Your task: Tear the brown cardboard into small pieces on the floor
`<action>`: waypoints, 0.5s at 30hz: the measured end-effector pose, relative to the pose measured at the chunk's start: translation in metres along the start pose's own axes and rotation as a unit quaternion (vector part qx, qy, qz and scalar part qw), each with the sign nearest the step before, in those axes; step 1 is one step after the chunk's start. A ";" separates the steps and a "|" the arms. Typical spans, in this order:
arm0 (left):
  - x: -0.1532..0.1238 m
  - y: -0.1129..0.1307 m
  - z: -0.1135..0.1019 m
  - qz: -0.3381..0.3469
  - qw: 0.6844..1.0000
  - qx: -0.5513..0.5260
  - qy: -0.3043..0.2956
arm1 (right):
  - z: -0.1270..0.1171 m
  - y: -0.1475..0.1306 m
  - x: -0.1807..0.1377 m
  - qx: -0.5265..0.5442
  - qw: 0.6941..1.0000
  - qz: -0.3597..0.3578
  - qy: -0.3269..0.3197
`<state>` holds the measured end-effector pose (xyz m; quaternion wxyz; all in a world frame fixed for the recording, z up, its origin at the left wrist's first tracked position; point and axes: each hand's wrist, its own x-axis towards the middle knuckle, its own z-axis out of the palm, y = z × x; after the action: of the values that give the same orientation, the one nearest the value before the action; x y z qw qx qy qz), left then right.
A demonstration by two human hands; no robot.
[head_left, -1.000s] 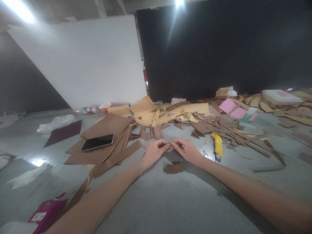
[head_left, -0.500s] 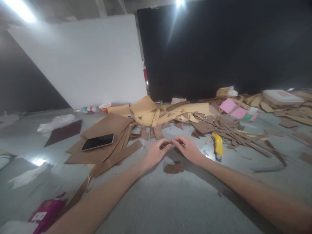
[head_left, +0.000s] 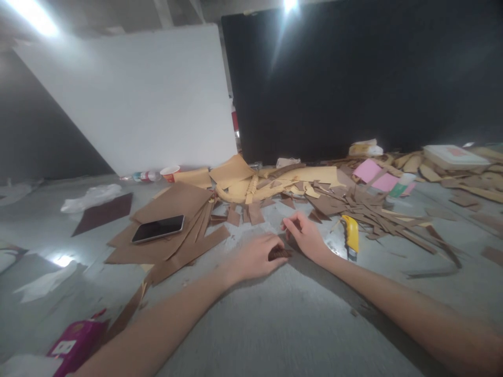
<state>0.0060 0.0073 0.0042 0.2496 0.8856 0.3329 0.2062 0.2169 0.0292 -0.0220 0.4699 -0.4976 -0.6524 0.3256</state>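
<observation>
A small row of narrow brown pieces [head_left: 278, 253], like cut leather or card, lies on the grey table in front of me. My left hand [head_left: 257, 256] is down at this row, its thumb and fingers curled around it and covering much of it. Just above and to the right is my right hand [head_left: 304, 235], fingertips drawn together in a pinch. Whatever sits in that pinch is too small to make out. To the right of my right hand lies a yellow utility knife [head_left: 351, 235].
A black phone [head_left: 157, 229] rests on stacked brown sheets [head_left: 173, 204] at left. Brown and tan offcuts [head_left: 353, 204] spread across the back. A purple object [head_left: 76, 340] is at the near left. White and black panels stand behind.
My hands were together, pinching a small piece above the row. My left hand has since come down and closed around the row; my right hand stays near its earlier place.
</observation>
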 end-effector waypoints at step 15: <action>-0.001 -0.010 0.006 -0.101 0.990 -0.035 0.094 | 0.000 0.004 0.003 0.003 0.998 -0.054 -0.009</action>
<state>0.0040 0.0116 -0.0061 0.2678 0.8147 0.4350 0.2743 0.2179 0.0333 -0.0244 0.4822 -0.4571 -0.6817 0.3064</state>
